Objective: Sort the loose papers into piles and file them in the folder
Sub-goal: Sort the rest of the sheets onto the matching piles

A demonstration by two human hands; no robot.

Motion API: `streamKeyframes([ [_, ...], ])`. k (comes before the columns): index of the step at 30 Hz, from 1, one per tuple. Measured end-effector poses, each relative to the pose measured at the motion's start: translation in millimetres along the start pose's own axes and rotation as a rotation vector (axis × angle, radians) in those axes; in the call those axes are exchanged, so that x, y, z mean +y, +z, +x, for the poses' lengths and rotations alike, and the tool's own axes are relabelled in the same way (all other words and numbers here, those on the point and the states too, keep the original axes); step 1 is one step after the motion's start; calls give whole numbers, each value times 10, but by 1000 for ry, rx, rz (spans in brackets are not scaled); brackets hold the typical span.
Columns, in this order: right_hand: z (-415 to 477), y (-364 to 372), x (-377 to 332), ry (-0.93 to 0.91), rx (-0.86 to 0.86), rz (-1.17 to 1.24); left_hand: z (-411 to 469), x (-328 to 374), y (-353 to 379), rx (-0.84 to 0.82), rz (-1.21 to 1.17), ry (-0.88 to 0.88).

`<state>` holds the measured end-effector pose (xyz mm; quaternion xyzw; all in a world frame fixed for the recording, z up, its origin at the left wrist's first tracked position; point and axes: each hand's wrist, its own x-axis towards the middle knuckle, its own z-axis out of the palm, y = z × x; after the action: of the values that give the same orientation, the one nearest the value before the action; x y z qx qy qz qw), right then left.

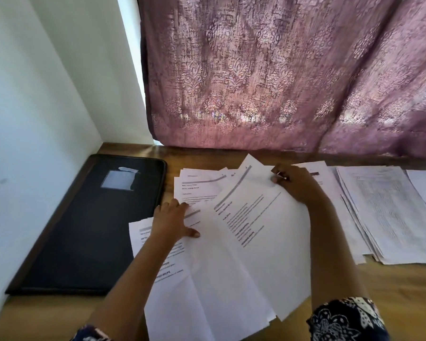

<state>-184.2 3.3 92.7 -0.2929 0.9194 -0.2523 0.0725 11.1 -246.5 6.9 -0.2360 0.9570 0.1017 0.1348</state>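
A white wall [35, 119] ran down the left side. Beside it a black rectangular folder [91, 230] lay closed and flat on the brown wooden table [391, 286]. A pale label [118, 179] on its cover was too blurred to read.

Just right of the folder, the loose white printed papers [207, 291] lay fanned and overlapping, so most sheets showed only a strip or a corner. Their headings and lines of print were too soft to make out. The left hand [172, 219] rested palm down on this spread, its fingers straight and released, pressing the sheets and grasping nothing. Its forearm covered part of the lowest page on the left.

A tilted top sheet [263, 230] lay across the fan. The right hand [295, 183] sat at that sheet's far edge with its fingers curled, pinching the paper. Whether it held one sheet or several could not be told. A dark patterned sleeve [347, 321] on that arm was cut off by the bottom edge of the view.

Farther right, a thick stack of printed pages [389, 217] rested on the table, its print a grey blur and its right side cut off by the edge of the view. Along the back, a purple patterned curtain [280, 70] hung down to the table's far edge.
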Motion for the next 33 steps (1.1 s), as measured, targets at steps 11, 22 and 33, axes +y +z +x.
streamKeyframes([
  [11,-198,9,220,98,100,-105,166,12,-145,-49,60,73],
  [22,-350,-222,203,50,277,-71,-153,-102,-325,-54,-512,243],
  [33,-450,-356,-338,-129,295,205,-713,-367,-952,3,-813,334],
])
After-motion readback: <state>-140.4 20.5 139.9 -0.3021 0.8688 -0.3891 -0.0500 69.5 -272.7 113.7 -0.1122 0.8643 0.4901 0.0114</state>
